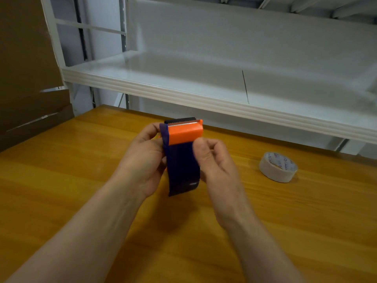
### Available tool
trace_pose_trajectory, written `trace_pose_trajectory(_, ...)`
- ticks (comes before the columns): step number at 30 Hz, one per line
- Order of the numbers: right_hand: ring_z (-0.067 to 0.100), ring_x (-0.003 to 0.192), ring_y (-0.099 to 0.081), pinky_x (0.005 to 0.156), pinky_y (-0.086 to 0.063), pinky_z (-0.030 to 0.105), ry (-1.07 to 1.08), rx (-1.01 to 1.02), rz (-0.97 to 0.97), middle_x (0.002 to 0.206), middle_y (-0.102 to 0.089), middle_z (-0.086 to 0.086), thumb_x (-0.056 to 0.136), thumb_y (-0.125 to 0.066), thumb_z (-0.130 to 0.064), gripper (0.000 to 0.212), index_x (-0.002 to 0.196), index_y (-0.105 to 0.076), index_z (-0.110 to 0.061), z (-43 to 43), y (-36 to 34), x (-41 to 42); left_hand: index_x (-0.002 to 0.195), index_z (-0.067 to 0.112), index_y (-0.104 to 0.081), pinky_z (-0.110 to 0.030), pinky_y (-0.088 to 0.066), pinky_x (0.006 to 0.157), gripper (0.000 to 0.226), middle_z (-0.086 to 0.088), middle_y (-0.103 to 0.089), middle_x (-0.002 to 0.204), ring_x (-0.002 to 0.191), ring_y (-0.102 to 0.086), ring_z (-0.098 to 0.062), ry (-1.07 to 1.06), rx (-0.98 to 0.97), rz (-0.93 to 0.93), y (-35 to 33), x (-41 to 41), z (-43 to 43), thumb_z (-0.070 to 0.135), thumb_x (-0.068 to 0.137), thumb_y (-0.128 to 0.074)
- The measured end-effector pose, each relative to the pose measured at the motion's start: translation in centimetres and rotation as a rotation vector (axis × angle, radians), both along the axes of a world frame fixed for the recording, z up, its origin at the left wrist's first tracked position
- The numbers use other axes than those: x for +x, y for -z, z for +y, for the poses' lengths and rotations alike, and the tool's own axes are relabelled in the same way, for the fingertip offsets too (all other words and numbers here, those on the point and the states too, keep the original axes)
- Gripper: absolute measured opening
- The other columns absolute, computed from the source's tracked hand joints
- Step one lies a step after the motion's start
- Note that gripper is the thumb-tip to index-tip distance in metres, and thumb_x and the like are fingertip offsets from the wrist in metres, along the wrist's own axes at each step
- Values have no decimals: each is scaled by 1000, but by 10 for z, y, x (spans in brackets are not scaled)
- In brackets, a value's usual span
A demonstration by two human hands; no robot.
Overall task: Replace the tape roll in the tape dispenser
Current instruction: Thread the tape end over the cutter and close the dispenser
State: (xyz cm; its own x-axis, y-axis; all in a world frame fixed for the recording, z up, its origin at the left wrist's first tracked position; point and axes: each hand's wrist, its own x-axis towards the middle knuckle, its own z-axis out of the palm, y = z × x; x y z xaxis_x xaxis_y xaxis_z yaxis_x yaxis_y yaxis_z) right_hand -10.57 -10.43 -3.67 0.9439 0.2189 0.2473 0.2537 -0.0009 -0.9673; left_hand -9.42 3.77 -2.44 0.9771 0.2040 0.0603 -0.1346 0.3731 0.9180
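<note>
Close up, two hands hold a tape dispenser (185, 132) above the table (81, 180).
The left hand (142, 158) curls round its left side; the right hand (212, 160) pinches the right edge of the dark blue tape roll (181, 170) in it. Farther right lies a beige tape roll (278, 167), with a white shelf (183, 92) behind.

One dispenser (184, 132), two tape rolls (182, 170) (278, 167)

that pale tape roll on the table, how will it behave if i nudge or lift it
The pale tape roll lies flat on the table, so a nudge would probably slide it, not roll it. Its open core suggests it is light. Wound tight, it likely stays stiff when picked up.
</note>
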Motion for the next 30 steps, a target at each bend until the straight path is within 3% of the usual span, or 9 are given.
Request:
trace_pose_trajectory(4, 17, 100, -72, 84, -62, 45, 43, 95, -61, 108, -73, 1, 95, -43, -58, 42, 109, -64, -25, -10, -5, 6, 113, 9, -65, -35, -47, 67, 21, -8, -69, 83, 75, -58, -28, 101, 82, -89, -1, -2, -2, 7, 96, -53)
trace_pose_trajectory(7, 17, 107, -71, 91, -59, 44, 7, 146, -63, 110, -75, -2, 93, -39, -60, 39, 99, -70, -35, -16, -9, 10, 95, 16, -67, -30, -54, 61, 16, -1, -73, 79, 67, -67, -17, 144, 134, -142, -4, -6, -1, 9, 83, -57)
trace_pose_trajectory(9, 16, 105, -71, 88, -60, 42, 4, 132, -72, 108, -75, -3, 94, -42, -52, 34, 99, -70, -34, -21, -12, 11, 87, 19, -64, -25, -54, 56, 14, 2, -72, 77, 65, -67, -12, 170, 166, -170, -5, -8, 0, 8, 83, -56)
trace_pose_trajectory(13, 11, 91, -72, 75, -61, 31, 33, 78, -88, 97, -75, -7, 91, -50, -44, 27, 96, -73, -29, -27, -14, 11, 84, 16, -62, -28, -49, 56, 15, -3, -65, 87, 70, -59, -19, 241, 230, -201, -6, -11, -3, 3, 78, -60)
trace_pose_trajectory(16, 9, 83, -72, 66, -59, 25, 32, 66, -74, 89, -76, -10, 92, -54, -38, 24, 93, -74, -25, -35, -17, 12, 84, 14, -62, -27, -50, 55, 13, -2, -66, 85, 67, -60, -17, 304, 245, -218, -6, -12, -5, 9, 72, -60)
trace_pose_trajectory(19, 4, 78, -71, 61, -56, 20, 10, 9, -55, 89, -76, -10, 86, -59, -36, 23, 93, -74, -21, -41, -21, 12, 83, 12, -62, -23, -48, 50, 12, -2, -66, 80, 61, -59, -14, 351, 257, -191, -6, -13, -5, 6, 73, -59)
trace_pose_trajectory(22, 5, 82, -71, 65, -58, 24, -19, -76, -38, 92, -77, -9, 88, -63, -31, 17, 95, -76, -22, -45, -20, 14, 82, 13, -63, -25, -44, 51, 18, -2, -65, 76, 60, -56, -15, 353, 278, -131, -4, -11, -5, -2, 86, -54)
trace_pose_trajectory(26, 11, 87, -74, 70, -63, 30, -68, -136, -31, 97, -77, -6, 84, -72, -25, 16, 99, -77, -23, -47, -21, 12, 74, 19, -63, -27, -42, 52, 7, 3, -61, 70, 60, -54, -14, 402, 212, -3, -6, -11, -3, 23, 73, -69)
trace_pose_trajectory(30, 6, 82, -73, 65, -61, 22, -34, -185, -25, 98, -75, -1, 85, -76, -14, 15, 99, -76, -21, -43, -18, 13, 71, 20, -64, -30, -42, 55, 9, 2, -62, 75, 66, -53, -18, 373, 209, 55, -1, -8, -5, 23, 70, -72)
